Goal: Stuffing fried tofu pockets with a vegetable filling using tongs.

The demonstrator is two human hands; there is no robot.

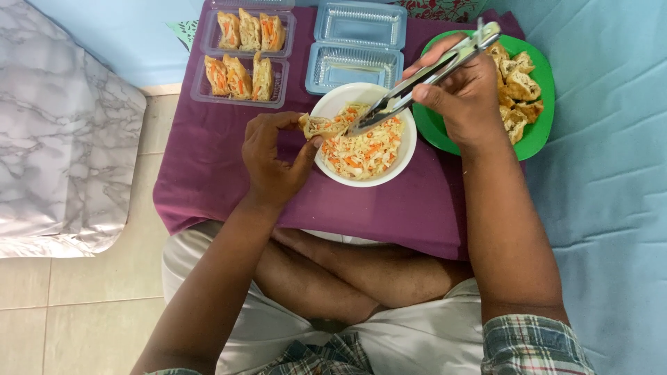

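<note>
Left hand pinches a golden fried pocket, slit open, stuffed with pale shreds and orange bits, at rim of white bowl; right hand grips metal tongs over filling; purple cloth on table, tile floor

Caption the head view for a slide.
Left hand holds a fried pocket while tongs in the right hand stuff shredded filling.
</note>
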